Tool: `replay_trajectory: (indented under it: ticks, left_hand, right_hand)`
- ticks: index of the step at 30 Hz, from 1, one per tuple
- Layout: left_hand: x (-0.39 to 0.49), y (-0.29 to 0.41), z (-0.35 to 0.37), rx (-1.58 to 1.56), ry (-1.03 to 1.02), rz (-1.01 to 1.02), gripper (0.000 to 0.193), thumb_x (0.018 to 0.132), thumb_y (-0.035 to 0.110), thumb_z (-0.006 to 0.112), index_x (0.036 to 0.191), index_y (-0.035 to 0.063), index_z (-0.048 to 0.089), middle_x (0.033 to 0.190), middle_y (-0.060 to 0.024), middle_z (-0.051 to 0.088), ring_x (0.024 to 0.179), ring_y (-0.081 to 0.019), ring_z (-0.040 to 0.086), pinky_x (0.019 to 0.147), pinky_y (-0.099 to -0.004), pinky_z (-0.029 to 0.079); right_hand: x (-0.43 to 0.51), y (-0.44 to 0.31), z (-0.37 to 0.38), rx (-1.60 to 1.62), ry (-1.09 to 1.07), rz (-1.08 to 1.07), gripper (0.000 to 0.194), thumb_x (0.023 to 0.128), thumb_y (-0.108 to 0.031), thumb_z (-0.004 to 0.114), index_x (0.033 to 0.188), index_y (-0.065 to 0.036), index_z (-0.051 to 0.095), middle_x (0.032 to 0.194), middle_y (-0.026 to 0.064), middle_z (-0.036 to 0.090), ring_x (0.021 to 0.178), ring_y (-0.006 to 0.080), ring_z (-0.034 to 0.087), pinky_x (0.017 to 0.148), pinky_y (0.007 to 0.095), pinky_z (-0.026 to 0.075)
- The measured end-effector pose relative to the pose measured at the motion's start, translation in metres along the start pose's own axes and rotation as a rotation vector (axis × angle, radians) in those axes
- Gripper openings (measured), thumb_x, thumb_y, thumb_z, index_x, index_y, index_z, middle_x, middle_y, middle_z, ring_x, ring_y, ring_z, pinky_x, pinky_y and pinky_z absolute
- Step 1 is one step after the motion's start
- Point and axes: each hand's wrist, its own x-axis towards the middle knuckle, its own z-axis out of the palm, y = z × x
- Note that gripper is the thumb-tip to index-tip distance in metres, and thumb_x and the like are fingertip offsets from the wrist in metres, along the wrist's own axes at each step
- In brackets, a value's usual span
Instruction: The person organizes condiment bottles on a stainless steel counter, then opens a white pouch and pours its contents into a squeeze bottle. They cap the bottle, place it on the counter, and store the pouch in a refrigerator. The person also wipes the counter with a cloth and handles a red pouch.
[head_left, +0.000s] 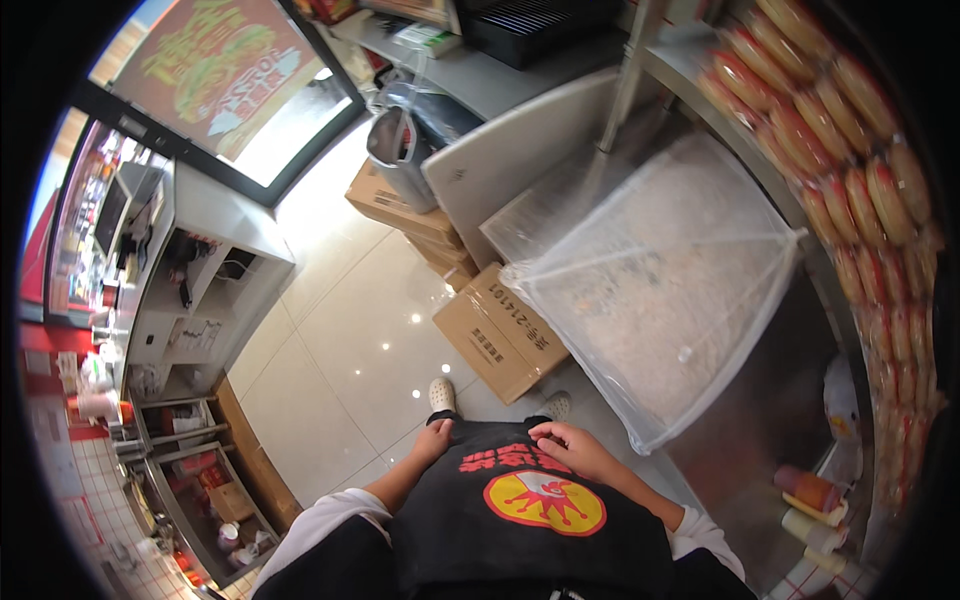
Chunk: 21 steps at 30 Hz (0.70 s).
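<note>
My left hand (433, 442) is at the left edge of the black apron (420, 510). Its fingers are mostly hidden, so whether it pinches the cloth is unclear. My right hand (574, 448) rests against the apron's right side, fingers loosely bent and slightly apart, with nothing seen in them. A round yellow and red emblem (544, 502) and red writing mark the apron front. To the right, a large tray under clear plastic film (660, 285) sits on the metal counter (720, 487). The film is creased, and its pale contents are blurred.
On the tiled floor (322, 352), a taped cardboard box (501, 334) lies ahead of my shoes. Further off, a metal pot (401, 157) stands on stacked boxes (397, 199). Packed buns (810, 135) line the right side. An open drawer (217, 510) juts out at left.
</note>
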Motion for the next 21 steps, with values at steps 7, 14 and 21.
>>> replay_trajectory:
  ticks: [7, 14, 21]
  left_hand:
    - [0.046, 0.006, -0.13, 0.049, 0.071, 0.401, 0.058, 0.092, 0.05, 0.031, 0.075, 0.0116, 0.071, 0.07, -0.0175, 0.061, 0.076, -0.0316, 0.059, 0.077, -0.0378, 0.045]
    - [0.005, -0.1, -0.295, -0.131, -0.294, 0.18, 0.077, 0.09, 0.06, 0.009, 0.114, 0.0088, 0.061, 0.111, -0.0103, 0.062, 0.09, -0.0254, 0.058, 0.091, -0.0383, 0.04]
    - [0.003, -0.201, -0.377, -0.055, -0.339, 0.19, 0.067, 0.092, 0.056, 0.02, 0.127, 0.006, 0.049, 0.126, -0.0135, 0.051, 0.111, -0.0264, 0.05, 0.099, -0.0373, 0.034]
  right_hand:
    - [0.09, -0.029, 0.073, 0.022, -0.305, 0.123, 0.037, 0.093, -0.023, 0.048, 0.125, -0.004, 0.047, 0.118, 0.0066, 0.055, 0.108, 0.0127, 0.05, 0.093, 0.027, 0.039]
    - [0.218, -0.086, 0.244, -0.207, -0.562, 0.14, 0.047, 0.092, -0.039, 0.044, 0.126, -0.006, 0.048, 0.123, 0.0115, 0.053, 0.113, 0.0191, 0.049, 0.096, 0.0305, 0.037]
    - [0.318, -0.145, 0.302, -0.282, -0.551, 0.115, 0.045, 0.092, -0.035, 0.048, 0.125, -0.004, 0.047, 0.118, 0.0123, 0.055, 0.109, 0.02, 0.051, 0.094, 0.0314, 0.039]
